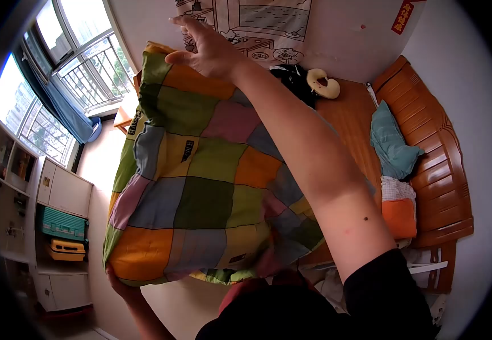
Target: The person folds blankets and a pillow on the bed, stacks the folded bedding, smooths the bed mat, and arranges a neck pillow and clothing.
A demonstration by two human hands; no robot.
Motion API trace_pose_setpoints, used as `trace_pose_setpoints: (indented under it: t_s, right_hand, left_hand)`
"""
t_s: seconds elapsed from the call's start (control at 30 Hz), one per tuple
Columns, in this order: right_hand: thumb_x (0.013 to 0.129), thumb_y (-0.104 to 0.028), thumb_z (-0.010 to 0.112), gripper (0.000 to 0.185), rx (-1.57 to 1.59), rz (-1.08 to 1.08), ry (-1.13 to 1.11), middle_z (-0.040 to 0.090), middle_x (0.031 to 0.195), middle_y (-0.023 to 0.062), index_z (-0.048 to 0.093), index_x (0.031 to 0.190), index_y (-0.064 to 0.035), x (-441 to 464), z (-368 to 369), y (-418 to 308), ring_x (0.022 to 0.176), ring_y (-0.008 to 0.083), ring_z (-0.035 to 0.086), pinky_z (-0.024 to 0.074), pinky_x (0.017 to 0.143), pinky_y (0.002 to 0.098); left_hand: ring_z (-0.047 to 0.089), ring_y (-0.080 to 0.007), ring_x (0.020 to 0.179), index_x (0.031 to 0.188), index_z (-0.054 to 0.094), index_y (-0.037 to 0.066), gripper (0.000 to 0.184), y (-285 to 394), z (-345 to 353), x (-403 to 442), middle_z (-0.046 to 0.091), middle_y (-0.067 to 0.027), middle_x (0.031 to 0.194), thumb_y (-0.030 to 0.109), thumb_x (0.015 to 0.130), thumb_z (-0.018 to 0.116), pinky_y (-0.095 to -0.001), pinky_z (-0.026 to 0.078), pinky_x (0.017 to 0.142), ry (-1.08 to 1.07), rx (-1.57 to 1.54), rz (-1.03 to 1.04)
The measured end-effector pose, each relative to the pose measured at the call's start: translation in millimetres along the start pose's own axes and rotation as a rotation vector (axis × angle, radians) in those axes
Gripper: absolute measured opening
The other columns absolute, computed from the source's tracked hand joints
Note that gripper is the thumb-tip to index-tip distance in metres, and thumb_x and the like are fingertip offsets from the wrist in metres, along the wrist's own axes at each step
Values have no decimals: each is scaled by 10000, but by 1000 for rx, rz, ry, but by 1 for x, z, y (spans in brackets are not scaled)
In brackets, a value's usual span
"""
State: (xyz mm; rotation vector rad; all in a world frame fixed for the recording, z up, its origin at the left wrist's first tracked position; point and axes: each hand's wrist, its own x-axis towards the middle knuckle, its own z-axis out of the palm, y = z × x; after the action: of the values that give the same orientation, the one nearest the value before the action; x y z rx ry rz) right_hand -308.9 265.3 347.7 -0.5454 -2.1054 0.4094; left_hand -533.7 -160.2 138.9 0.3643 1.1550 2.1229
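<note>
Evidently, a patchwork quilt [206, 198] fills the space before the person, spread between the two hands beside and partly over the bed, its squares green, orange, pink, grey-blue and yellow. One yellow patch carries dark capitals [188, 151], seemingly including B, E and A, turned sideways and not surely legible. More lettering [133, 123] near the left edge is bent by a fold, and a small dark label [237, 259] near the lower edge is too small to read.

The right hand [206, 51] is at the quilt's upper edge, its fingers spread and the thumb well apart, with no grip on the cloth visible. The left hand [122, 285] touches the lower left corner; the cloth covers most of its fingers, so I cannot tell how tightly they close.

Beyond lies the wooden bed [351, 130], with a cream neck pillow [328, 88] beside a black item [291, 79], and a teal pillow [390, 141] against the headboard [427, 153]. A printed hanging [251, 34] shows a line-drawn room. High on the wall, a red strip [403, 17] bears vertical Chinese characters, apparently 身体健康. To the left, a teal suitcase [63, 222] sits above a yellow suitcase [67, 250], without readable markings.
</note>
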Motion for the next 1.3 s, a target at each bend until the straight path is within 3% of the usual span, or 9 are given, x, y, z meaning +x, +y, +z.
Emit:
trace_pose_setpoints:
  t_s: [0.17,0.37,0.53,0.7,0.9,1.03,1.1,1.17,1.3]
  right_hand:
    - [843,-351,577,495,-96,10,-360,426,1298,108,432,1264,-134,-90,42,18,1223,266,398,362,1009,382]
    - [826,-239,599,327,203,971,-370,609,1026,142,582,1072,-23,-354,60,142,957,220,586,468,802,329]
    - [825,-172,567,131,343,1645,-295,582,747,6,622,863,-59,-545,57,128,665,85,543,423,528,213]
    - [787,-212,653,312,529,2056,-138,601,932,63,578,1046,-54,-647,93,104,841,162,562,460,666,293]
    - [657,-332,776,761,547,2192,-236,495,1231,188,442,1212,66,-639,154,85,1161,293,444,350,947,390]
    - [760,-267,683,530,765,2124,135,541,1151,169,502,1140,56,-672,202,94,1041,242,526,387,893,365]
    - [794,-243,640,480,770,2067,192,529,1165,169,501,1150,46,-637,171,90,1045,244,517,388,902,373]
    - [812,-273,622,483,971,1877,628,512,1191,164,499,1160,40,-616,131,108,1076,251,496,379,924,391]
    - [842,-313,596,458,853,1516,737,529,1184,117,515,1157,9,-533,0,162,1084,228,491,375,931,376]
  left_hand:
    - [447,-301,1181,1308,382,67,494,1,-89,-31,422,-135,1322,387,934,345,-475,383,962,350,-108,-70]
    - [498,-301,1122,1286,388,28,532,-35,-133,-29,460,-133,1278,416,922,401,-433,461,880,466,158,-208]
    - [513,-268,1096,1262,397,-4,557,-50,-115,-17,496,-128,1220,389,885,511,-394,472,869,483,333,-325]
    - [525,-215,1052,1255,405,-5,560,-64,-107,-54,513,-99,1188,296,832,614,-344,424,896,278,586,-318]
    - [548,-183,990,1194,463,-26,481,-55,-105,-109,565,-87,1110,73,765,658,-290,419,857,110,882,-646]
    - [583,-158,866,1099,529,-26,363,-69,-98,-97,603,-54,981,74,775,658,-289,462,753,162,978,-510]
    - [582,-156,868,1108,525,-17,352,-71,-57,-74,599,-52,985,109,801,644,-294,464,758,125,935,-445]
    - [574,-156,891,1117,525,-4,346,-77,-26,-43,591,-58,1015,167,834,627,-292,458,782,123,891,-316]
    - [554,-165,959,1093,536,21,363,-54,27,42,581,-59,1035,293,861,603,-291,449,827,102,650,-96]
